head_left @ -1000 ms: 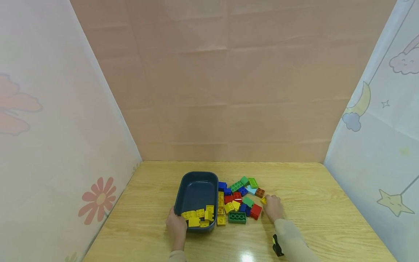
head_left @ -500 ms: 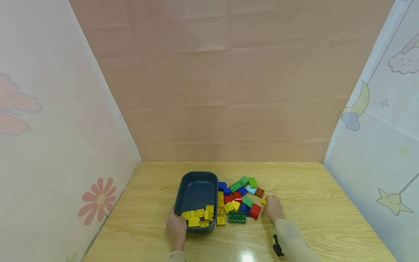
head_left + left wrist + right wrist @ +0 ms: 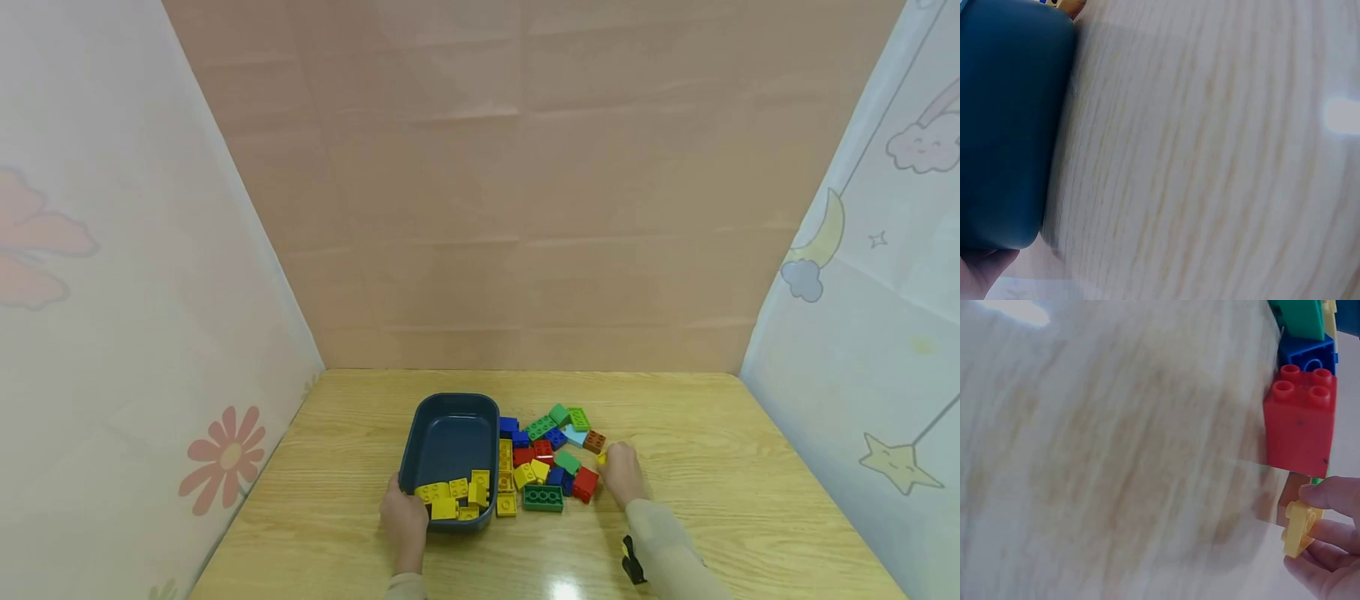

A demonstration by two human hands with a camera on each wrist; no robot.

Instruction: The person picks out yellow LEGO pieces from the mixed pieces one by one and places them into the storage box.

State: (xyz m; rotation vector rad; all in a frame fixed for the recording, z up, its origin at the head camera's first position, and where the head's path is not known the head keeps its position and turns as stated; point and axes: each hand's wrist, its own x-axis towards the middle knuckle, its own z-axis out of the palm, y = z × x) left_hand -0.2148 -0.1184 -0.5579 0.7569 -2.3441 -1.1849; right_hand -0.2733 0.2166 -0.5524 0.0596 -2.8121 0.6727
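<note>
A dark blue plastic bin (image 3: 457, 398) stands on the wooden table, with several yellow toy bricks (image 3: 444, 508) in its near end. My left hand (image 3: 406, 515) grips the bin's near left corner; in the left wrist view only a bit of that hand (image 3: 985, 270) shows under the bin's wall (image 3: 1010, 125). To the right of the loose bricks, my right hand (image 3: 624, 476) holds a small yellow brick (image 3: 1299, 529). Thumb and fingers pinch it in the right wrist view, near a large red brick (image 3: 1299, 428).
Loose bricks lie between bin and right hand: yellow ones (image 3: 506, 504), a dark green one (image 3: 543, 498), a red one (image 3: 586, 483), a brown one (image 3: 595, 441), a light blue one (image 3: 575, 435), plus several blue and green ones. Paper-covered walls (image 3: 525, 292) enclose the table (image 3: 675, 408).
My right hand has shifted slightly left with the yellow brick, and less of that brick shows. My left hand and the bin have stayed put.
</note>
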